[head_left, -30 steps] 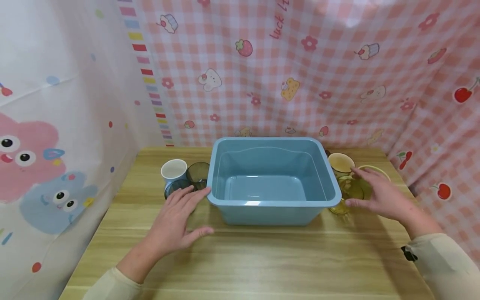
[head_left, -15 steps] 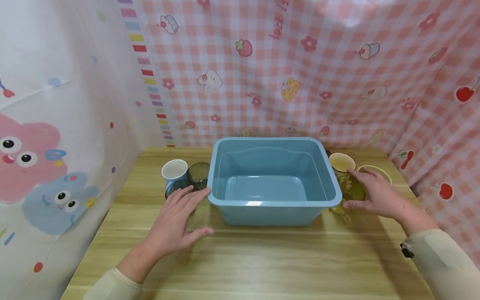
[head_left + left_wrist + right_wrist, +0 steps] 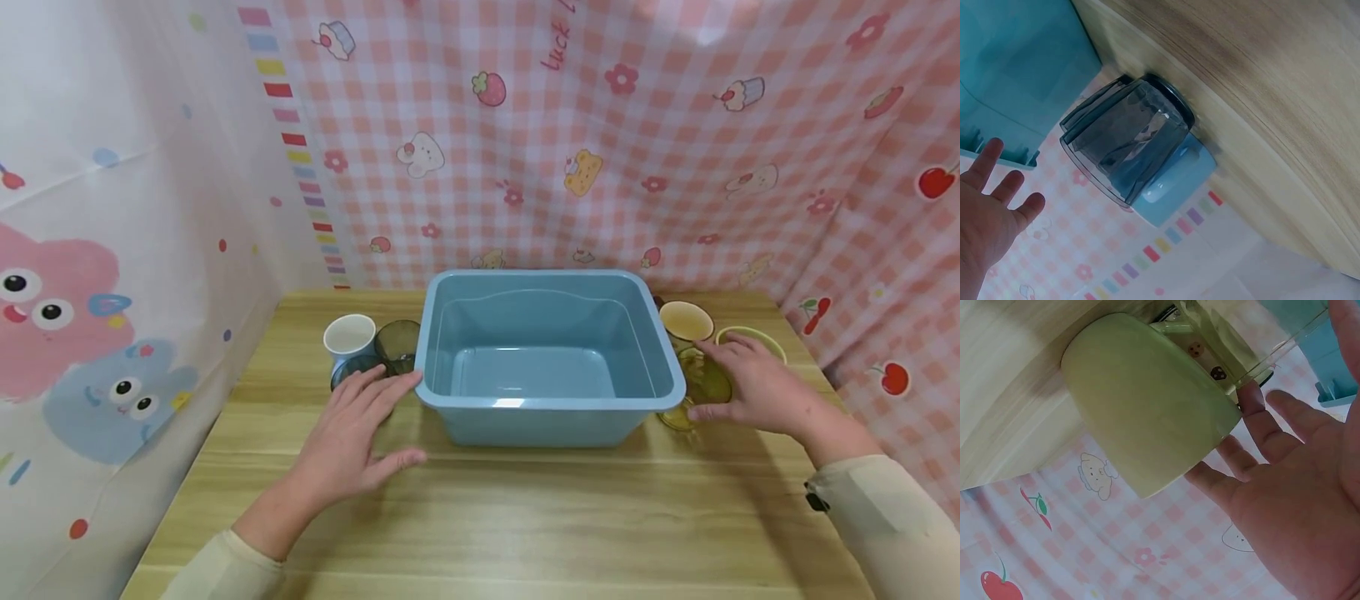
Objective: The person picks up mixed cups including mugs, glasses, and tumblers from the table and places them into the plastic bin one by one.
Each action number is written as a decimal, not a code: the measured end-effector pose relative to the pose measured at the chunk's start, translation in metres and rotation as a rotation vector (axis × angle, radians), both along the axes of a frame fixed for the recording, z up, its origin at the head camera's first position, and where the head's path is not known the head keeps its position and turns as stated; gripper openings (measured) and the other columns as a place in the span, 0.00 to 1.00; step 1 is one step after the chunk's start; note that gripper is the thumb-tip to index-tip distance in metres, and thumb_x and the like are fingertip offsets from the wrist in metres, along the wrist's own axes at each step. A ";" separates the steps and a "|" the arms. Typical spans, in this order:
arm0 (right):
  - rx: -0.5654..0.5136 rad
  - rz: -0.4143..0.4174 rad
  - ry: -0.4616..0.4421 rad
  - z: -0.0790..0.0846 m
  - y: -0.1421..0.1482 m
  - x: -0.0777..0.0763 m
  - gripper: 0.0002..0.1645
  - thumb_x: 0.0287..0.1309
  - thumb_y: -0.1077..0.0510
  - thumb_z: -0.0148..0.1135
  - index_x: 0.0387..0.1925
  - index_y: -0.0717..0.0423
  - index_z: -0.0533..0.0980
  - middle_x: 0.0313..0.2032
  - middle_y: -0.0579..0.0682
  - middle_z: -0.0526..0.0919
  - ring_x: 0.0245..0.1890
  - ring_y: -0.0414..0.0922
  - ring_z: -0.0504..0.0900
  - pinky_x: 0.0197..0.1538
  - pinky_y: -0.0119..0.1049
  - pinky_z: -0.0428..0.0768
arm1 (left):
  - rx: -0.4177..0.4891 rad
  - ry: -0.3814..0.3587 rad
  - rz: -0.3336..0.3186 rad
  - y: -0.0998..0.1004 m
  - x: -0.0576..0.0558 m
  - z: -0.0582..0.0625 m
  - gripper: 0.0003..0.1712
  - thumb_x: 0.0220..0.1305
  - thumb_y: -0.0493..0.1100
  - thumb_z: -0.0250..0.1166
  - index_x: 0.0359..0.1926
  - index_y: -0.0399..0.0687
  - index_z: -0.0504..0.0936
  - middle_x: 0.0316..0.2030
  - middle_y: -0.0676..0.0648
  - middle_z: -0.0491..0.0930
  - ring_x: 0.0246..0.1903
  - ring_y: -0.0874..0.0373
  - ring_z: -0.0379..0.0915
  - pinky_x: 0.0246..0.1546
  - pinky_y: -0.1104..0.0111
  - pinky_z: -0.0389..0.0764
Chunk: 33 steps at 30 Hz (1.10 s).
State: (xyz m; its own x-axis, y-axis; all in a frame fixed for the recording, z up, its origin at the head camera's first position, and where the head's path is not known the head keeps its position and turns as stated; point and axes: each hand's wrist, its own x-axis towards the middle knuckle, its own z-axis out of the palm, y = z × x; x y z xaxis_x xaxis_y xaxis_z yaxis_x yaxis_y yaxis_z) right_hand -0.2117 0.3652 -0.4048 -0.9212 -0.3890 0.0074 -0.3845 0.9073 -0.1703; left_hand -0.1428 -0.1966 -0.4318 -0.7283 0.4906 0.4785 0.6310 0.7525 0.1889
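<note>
My left hand is held with fingers spread over the front of the cups on the left, fingertips close to the blue basin's left rim. Behind it stand a white-and-blue mug, a smoky grey glass and a dark blue-grey glass, partly hidden by the fingers. On the right, my right hand reaches over a transparent amber glass, thumb and forefinger apart at its rim. A pale green cup stands beside it, with fingertips overlapping its rim in the right wrist view. Both hands grip nothing.
A large blue plastic basin sits between the two groups of cups. Behind the amber glass is a cream mug with a dark rim. A wooden table lies beneath, with a pink checked curtain along the back.
Over the last second my right hand has shifted very slightly to the left over the amber glass. The left hand stays where it was, and the head view has tilted a little.
</note>
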 end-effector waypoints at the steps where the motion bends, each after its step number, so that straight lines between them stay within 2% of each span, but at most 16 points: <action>1: 0.003 -0.003 -0.008 0.000 0.000 0.000 0.69 0.45 0.31 0.84 0.76 0.69 0.66 0.66 0.76 0.76 0.72 0.80 0.62 0.70 0.77 0.63 | -0.001 -0.003 0.000 0.000 0.000 0.001 0.55 0.67 0.84 0.53 0.83 0.59 0.63 0.68 0.43 0.80 0.74 0.33 0.67 0.74 0.33 0.64; 7: -0.027 -0.017 -0.038 -0.004 0.000 0.003 0.67 0.45 0.35 0.86 0.76 0.67 0.67 0.68 0.76 0.76 0.73 0.82 0.59 0.69 0.80 0.64 | -0.008 -0.006 0.002 0.001 -0.001 0.002 0.54 0.67 0.84 0.50 0.82 0.59 0.64 0.68 0.43 0.80 0.73 0.32 0.68 0.73 0.33 0.65; 13: -0.074 -0.013 -0.015 -0.012 0.003 0.005 0.66 0.45 0.36 0.86 0.75 0.69 0.67 0.68 0.76 0.76 0.71 0.82 0.61 0.67 0.79 0.66 | -0.010 -0.014 -0.001 0.002 -0.001 0.002 0.54 0.68 0.84 0.49 0.83 0.59 0.63 0.68 0.42 0.80 0.73 0.31 0.68 0.73 0.33 0.65; 19: -0.108 -0.031 -0.003 -0.015 0.004 0.005 0.64 0.47 0.37 0.86 0.76 0.67 0.67 0.66 0.77 0.77 0.72 0.80 0.61 0.67 0.80 0.66 | -0.006 -0.024 0.006 0.001 0.000 0.001 0.55 0.67 0.84 0.50 0.83 0.59 0.63 0.67 0.42 0.81 0.73 0.31 0.68 0.73 0.33 0.65; 22: -0.143 -0.044 -0.019 -0.014 0.004 0.006 0.62 0.47 0.39 0.86 0.76 0.65 0.68 0.67 0.75 0.77 0.74 0.79 0.60 0.66 0.80 0.65 | -0.003 -0.026 0.008 0.001 0.001 0.000 0.55 0.67 0.84 0.50 0.83 0.59 0.62 0.66 0.41 0.82 0.73 0.31 0.69 0.73 0.33 0.66; 27: -0.257 -0.045 -0.069 -0.005 0.010 0.009 0.60 0.47 0.44 0.86 0.75 0.64 0.68 0.69 0.74 0.74 0.76 0.77 0.57 0.66 0.79 0.65 | 0.000 -0.017 0.009 0.001 0.002 -0.001 0.55 0.67 0.84 0.49 0.84 0.59 0.62 0.66 0.41 0.82 0.72 0.31 0.69 0.73 0.34 0.66; 28: -0.277 -0.044 -0.073 -0.001 0.012 0.010 0.59 0.47 0.45 0.87 0.76 0.64 0.68 0.69 0.73 0.74 0.75 0.75 0.59 0.65 0.77 0.67 | 0.002 -0.017 0.009 0.001 0.002 -0.001 0.55 0.67 0.84 0.50 0.84 0.59 0.62 0.66 0.41 0.82 0.72 0.31 0.69 0.73 0.34 0.66; 30: -0.310 -0.044 -0.078 0.006 0.017 0.012 0.60 0.48 0.46 0.87 0.76 0.63 0.67 0.69 0.70 0.74 0.73 0.71 0.64 0.66 0.59 0.74 | 0.004 -0.013 0.008 0.001 0.001 -0.001 0.55 0.67 0.84 0.50 0.84 0.60 0.62 0.66 0.41 0.82 0.72 0.31 0.69 0.73 0.34 0.66; 32: -0.320 -0.057 -0.079 0.015 0.022 0.014 0.60 0.49 0.45 0.87 0.78 0.60 0.67 0.68 0.65 0.76 0.67 0.61 0.75 0.61 0.42 0.77 | 0.005 -0.007 0.005 0.001 0.001 -0.002 0.55 0.67 0.84 0.50 0.83 0.60 0.62 0.66 0.41 0.82 0.72 0.31 0.69 0.72 0.34 0.66; 33: -0.325 -0.066 -0.078 0.020 0.024 0.015 0.60 0.50 0.45 0.86 0.79 0.57 0.66 0.67 0.63 0.77 0.64 0.58 0.77 0.58 0.37 0.76 | 0.005 -0.005 0.004 0.000 0.001 -0.002 0.55 0.67 0.84 0.51 0.83 0.60 0.62 0.66 0.41 0.82 0.72 0.31 0.69 0.72 0.34 0.66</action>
State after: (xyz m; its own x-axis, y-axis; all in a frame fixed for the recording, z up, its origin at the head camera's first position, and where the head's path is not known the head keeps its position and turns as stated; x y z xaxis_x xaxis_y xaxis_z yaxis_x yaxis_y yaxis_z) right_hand -0.1970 0.3894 -0.3851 -0.9469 -0.3176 0.0501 -0.3015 0.8230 -0.4814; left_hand -0.1417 -0.1961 -0.4335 -0.7327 0.4853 0.4772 0.6270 0.7539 0.1961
